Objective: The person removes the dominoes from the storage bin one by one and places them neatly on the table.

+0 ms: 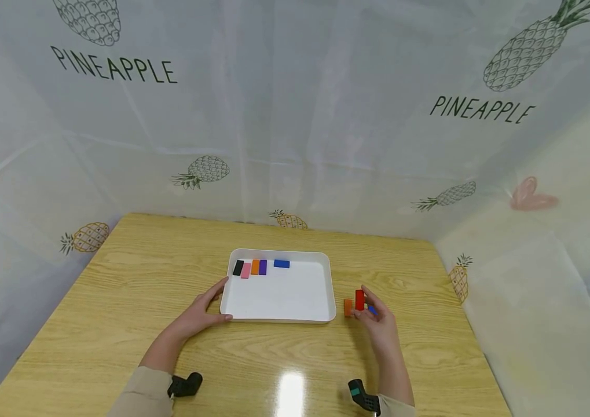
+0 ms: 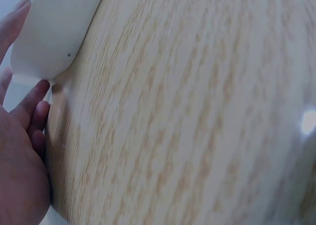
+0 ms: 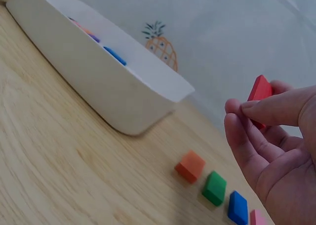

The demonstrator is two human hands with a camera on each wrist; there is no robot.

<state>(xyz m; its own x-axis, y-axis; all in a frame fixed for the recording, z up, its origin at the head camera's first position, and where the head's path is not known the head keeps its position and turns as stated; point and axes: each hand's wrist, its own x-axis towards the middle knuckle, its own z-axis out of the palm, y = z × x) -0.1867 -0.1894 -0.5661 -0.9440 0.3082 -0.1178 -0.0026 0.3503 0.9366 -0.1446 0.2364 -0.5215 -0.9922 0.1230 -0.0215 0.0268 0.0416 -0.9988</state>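
Note:
My left hand [image 1: 202, 313] rests against the left end of a white tray [image 1: 279, 319], thumb and fingers spread along its side and front corner. Inside the tray, a black block [image 1: 238, 267], a pink block [image 1: 245, 270], an orange block [image 1: 255, 267] and a purple block [image 1: 263, 267] lie in a row. A blue block [image 1: 281, 263] lies a little right of them. Right of the tray, my right hand [image 1: 378, 321] pinches a red block [image 3: 260, 90] between thumb and fingers, above the table.
On the table below my right hand stand an orange block [image 3: 190, 166], a green block [image 3: 214, 188], a blue block [image 3: 238, 207] and a partly hidden pink block [image 3: 256, 217]. A pineapple-print curtain [image 1: 295, 116] hangs behind the wooden table [image 1: 253, 370].

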